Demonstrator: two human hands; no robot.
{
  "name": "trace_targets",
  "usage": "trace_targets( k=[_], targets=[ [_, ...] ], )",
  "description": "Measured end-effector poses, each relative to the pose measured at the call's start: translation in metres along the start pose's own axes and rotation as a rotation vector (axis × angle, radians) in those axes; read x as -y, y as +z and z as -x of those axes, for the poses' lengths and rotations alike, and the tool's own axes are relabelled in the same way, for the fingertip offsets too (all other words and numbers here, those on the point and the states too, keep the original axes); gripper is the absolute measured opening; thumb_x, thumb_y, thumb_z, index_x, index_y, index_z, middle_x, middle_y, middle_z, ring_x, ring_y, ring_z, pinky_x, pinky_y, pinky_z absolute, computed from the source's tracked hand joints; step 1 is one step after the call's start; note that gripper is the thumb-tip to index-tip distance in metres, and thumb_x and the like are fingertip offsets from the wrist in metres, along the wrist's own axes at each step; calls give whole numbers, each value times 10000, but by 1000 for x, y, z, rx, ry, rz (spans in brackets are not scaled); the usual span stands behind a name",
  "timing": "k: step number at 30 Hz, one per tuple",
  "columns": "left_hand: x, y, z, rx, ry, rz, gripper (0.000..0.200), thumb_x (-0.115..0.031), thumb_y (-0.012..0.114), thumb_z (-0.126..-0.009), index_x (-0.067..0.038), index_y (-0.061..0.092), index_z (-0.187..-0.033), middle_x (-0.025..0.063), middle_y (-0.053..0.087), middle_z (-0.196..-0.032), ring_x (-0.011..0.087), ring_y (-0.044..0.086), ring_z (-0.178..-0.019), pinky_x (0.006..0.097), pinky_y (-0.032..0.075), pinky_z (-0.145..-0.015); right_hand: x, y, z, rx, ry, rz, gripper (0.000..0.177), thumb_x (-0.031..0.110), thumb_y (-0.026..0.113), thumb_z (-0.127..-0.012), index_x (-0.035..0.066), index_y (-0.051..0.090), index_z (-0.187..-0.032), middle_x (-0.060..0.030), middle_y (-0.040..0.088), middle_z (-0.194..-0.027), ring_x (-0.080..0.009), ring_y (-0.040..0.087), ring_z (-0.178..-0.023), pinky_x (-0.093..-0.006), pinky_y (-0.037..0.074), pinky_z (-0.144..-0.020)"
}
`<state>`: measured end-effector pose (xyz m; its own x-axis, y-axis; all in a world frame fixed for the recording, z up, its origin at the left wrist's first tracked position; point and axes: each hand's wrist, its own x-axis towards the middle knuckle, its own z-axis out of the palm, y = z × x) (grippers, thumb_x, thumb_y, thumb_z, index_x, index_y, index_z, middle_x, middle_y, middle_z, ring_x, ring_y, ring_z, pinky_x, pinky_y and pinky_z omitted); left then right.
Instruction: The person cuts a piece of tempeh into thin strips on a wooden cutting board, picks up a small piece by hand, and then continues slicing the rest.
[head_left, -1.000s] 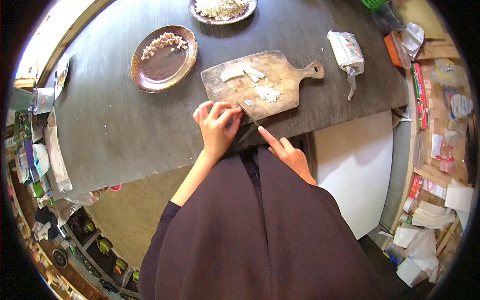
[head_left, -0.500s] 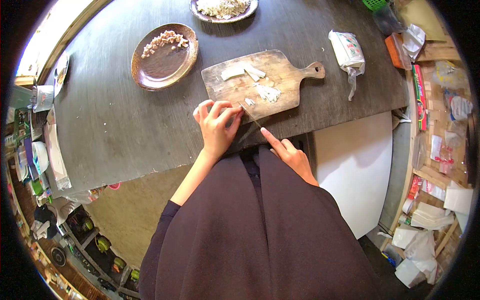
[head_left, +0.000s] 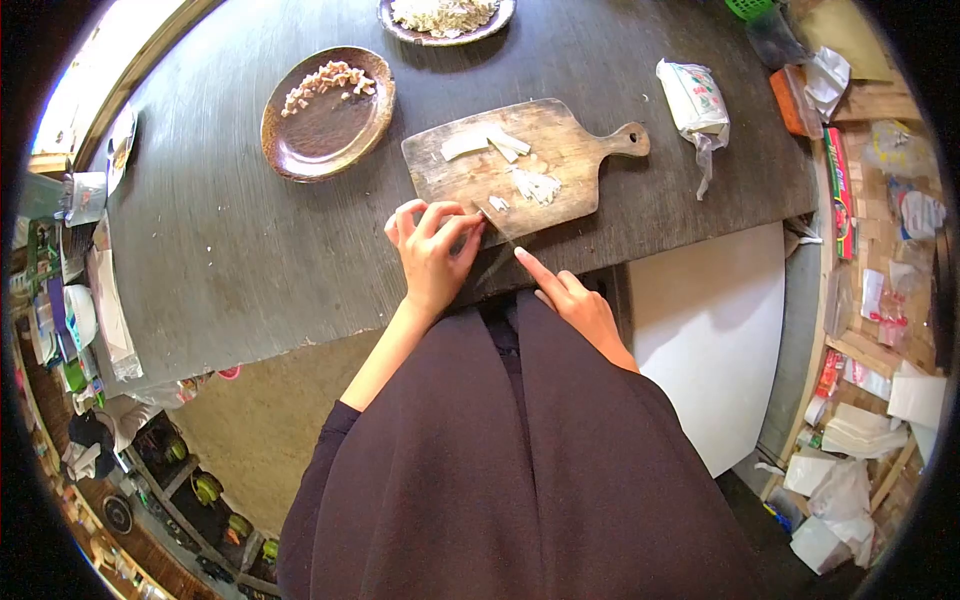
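My right hand (head_left: 572, 303) grips a knife (head_left: 501, 232), its index finger stretched along the back of the blade. The blade tip rests at the near edge of the wooden cutting board (head_left: 560, 130). Beside that tip my left hand (head_left: 432, 245) is pinched, thumb and fingertips together; what it holds there is too small or hidden to make out. Thin white strips (head_left: 537, 186) lie in a fanned pile on the board, with a tiny cut bit (head_left: 499, 203) close to the blade. Larger white pieces (head_left: 485, 143) sit farther back.
A brown plate (head_left: 330, 150) with small pinkish cubes (head_left: 330, 82) stands left of the board. Behind it is another plate (head_left: 440, 40) heaped with pale shreds. A filled plastic packet (head_left: 695, 100) lies to the right on the dark table (head_left: 230, 250). Cluttered shelves flank both sides.
My right hand and the knife have shifted slightly forward and to the left. My left hand stays nearly in place at the board's edge.
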<state>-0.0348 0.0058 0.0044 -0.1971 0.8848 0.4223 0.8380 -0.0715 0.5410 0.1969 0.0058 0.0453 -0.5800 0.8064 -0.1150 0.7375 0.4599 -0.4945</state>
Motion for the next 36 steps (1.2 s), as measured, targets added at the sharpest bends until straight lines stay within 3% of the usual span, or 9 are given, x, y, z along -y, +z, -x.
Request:
trace_targets(
  k=[29, 36],
  targets=[
    [0, -1, 0, -8, 6, -6, 192, -161, 847, -753, -201, 783, -930, -55, 698, -1024, 261, 528, -1117, 427, 326, -1013, 5, -18, 7, 64, 45, -127, 724, 156, 662, -956, 389, 370, -1576, -140, 592, -838, -370, 689, -691, -494, 592, -647],
    [2, 1, 1, -8, 4, -8, 193, -164, 843, -760, -201, 776, -937, -59, 701, -1028, 266, 526, -1124, 433, 321, -1015, 3, 0, 0, 26, 29, -5, 726, 173, 671, -953, 406, 374, -1573, -123, 571, -817, -341, 679, -619, -470, 587, -586]
  ],
)
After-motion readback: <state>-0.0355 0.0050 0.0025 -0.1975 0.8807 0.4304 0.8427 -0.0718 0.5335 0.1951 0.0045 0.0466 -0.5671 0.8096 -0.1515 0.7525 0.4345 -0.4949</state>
